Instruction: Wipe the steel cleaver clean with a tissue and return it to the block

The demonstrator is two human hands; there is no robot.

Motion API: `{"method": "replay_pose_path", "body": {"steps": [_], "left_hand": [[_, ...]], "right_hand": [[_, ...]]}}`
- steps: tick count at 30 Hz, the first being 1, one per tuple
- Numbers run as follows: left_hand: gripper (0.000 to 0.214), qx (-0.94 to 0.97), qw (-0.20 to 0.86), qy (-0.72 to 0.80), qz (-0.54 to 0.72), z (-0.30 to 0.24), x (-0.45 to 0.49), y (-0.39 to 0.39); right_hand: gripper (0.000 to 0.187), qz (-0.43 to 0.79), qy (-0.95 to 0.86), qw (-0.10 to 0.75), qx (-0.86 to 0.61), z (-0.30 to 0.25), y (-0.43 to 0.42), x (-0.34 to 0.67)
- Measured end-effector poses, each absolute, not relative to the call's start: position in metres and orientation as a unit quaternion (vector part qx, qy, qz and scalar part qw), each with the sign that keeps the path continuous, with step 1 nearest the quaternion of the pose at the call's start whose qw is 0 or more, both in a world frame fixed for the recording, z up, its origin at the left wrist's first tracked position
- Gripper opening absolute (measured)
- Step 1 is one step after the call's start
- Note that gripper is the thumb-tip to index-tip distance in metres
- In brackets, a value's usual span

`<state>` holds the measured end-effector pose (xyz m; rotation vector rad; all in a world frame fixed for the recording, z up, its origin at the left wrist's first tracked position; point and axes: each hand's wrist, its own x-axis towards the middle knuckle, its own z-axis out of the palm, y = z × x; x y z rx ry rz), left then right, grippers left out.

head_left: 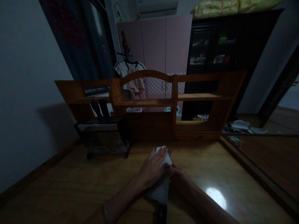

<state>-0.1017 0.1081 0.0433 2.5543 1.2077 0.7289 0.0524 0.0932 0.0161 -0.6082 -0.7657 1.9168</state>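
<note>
Left hand (151, 166) lay flat, fingers extended, over a white wipe (167, 160) on the cleaver (161, 191), above the bench (93, 183); right hand (177, 173) curled at the cleaver's side, grip unclear. Likely wiping step; next stroke called for fingers clear of the edge.

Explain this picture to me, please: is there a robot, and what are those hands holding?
No robot here, just a person working bare-handed. The one picture comes from a camera on their head, looking forward and down. The left hand lies over a white cloth or tissue against the blade of a wide knife. The right hand is at the blade's right side; its exact hold is too dark to tell. The knife's handle points toward the person. On the wooden tabletop stand a dark holder and a wooden shelf.
</note>
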Motion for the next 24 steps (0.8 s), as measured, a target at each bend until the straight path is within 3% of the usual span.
{"method": "replay_pose_path", "body": {"steps": [9, 15, 24], "left_hand": [[0.054, 0.844, 0.205, 0.429, 0.250, 0.042, -0.098, 0.106], [0.050, 0.861, 0.185, 0.412, 0.235, 0.041, -0.091, 0.105], [0.052, 0.878, 0.122, 0.421, 0.191, 0.044, -0.091, 0.107]], "right_hand": [[0.027, 0.791, -0.316, 0.449, -0.272, 0.025, 0.088, 0.052], [0.010, 0.798, -0.320, 0.416, -0.296, 0.015, 0.093, 0.056], [0.017, 0.803, -0.313, 0.418, -0.288, 0.000, 0.102, 0.057]]}}
